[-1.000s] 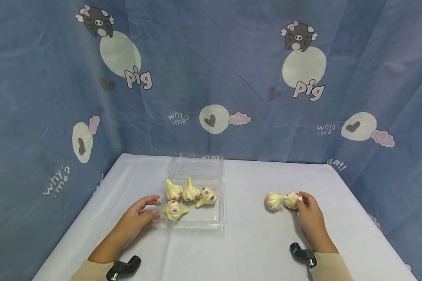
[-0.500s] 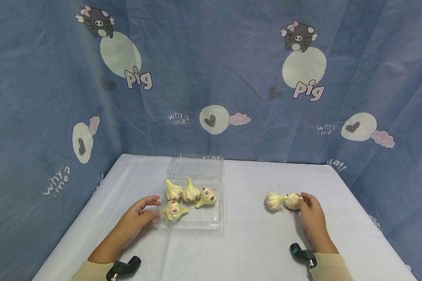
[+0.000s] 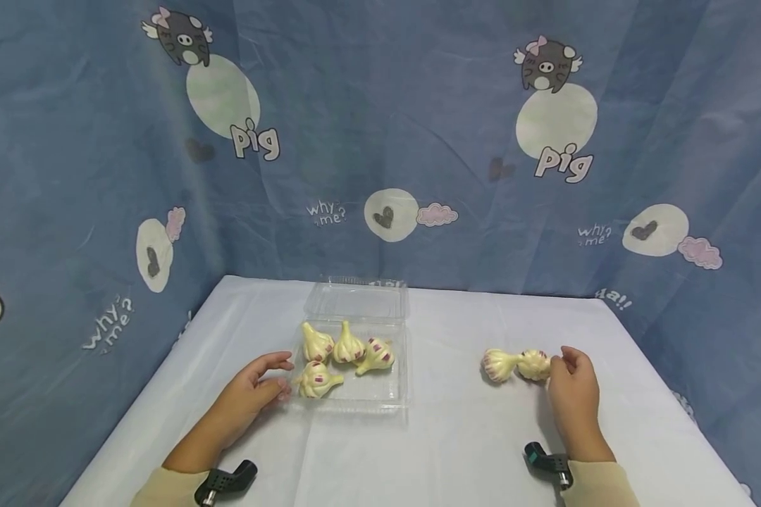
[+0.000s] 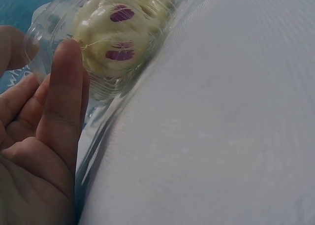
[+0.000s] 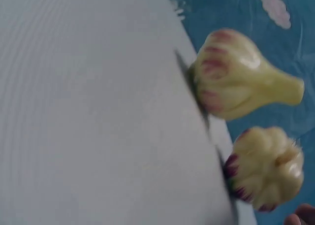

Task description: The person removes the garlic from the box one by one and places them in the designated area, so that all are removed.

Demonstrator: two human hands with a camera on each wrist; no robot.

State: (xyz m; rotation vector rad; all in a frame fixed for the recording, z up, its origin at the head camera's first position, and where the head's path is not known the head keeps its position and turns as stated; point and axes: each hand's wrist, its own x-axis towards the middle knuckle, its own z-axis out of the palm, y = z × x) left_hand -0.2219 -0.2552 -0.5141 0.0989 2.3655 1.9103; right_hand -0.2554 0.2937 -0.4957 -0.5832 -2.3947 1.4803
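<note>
A clear plastic clamshell box (image 3: 380, 389) stands left of centre, lid (image 3: 355, 301) folded back. Several garlic bulbs (image 3: 347, 345) with purple marks lie inside. My left hand (image 3: 247, 394) is at the box's left side, thumb and fingers apart; in the left wrist view its thumb (image 4: 64, 87) is upright against the clear wall, a bulb (image 4: 113, 43) behind it. On the right, two garlic bulbs lie together: one (image 3: 497, 365) points its stem at the other (image 3: 534, 365). My right hand (image 3: 573, 394) is just right of them; the right wrist view shows its fingertips (image 5: 302, 216) apart from the nearer bulb (image 5: 268, 168).
A white cloth (image 3: 444, 436) covers the table. Blue printed curtain (image 3: 450, 169) hangs behind it and along the sides. Each wrist carries a small black device, one on the left (image 3: 228, 479) and one on the right (image 3: 545, 459).
My right hand has drawn off the nearer garlic bulb and moved slightly right. The left hand keeps its place at the box. The head view has shifted a little.
</note>
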